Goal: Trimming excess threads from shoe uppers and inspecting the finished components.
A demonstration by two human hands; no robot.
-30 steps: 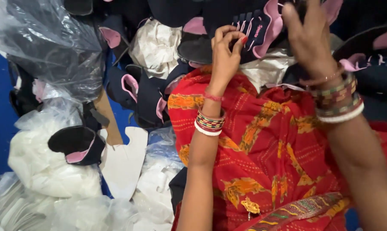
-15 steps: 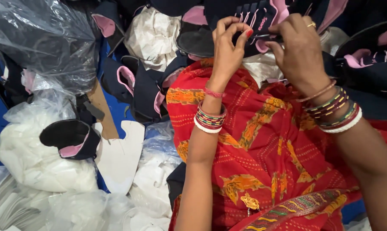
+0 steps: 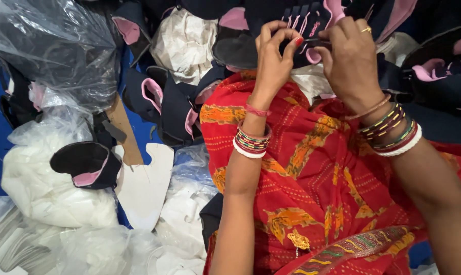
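My left hand (image 3: 274,58) and my right hand (image 3: 350,63) are raised together at the top of the view, over my lap covered in red patterned cloth (image 3: 312,178). Both pinch at a dark navy shoe upper with pink lining and pink laces (image 3: 304,23). The fingertips of both hands meet at its lace area. Coloured bangles ring both wrists. What exactly lies between the fingertips is too small to tell.
More navy and pink shoe uppers (image 3: 164,104) are piled left and right. One dark upper (image 3: 85,163) lies on white filling bags (image 3: 47,193). A clear plastic bag (image 3: 52,51) sits top left. A white insole (image 3: 146,186) and a brown cardboard piece (image 3: 124,130) lie nearby.
My right hand came down and left to join my left hand at the shoe upper's laces. The view shifted slightly.
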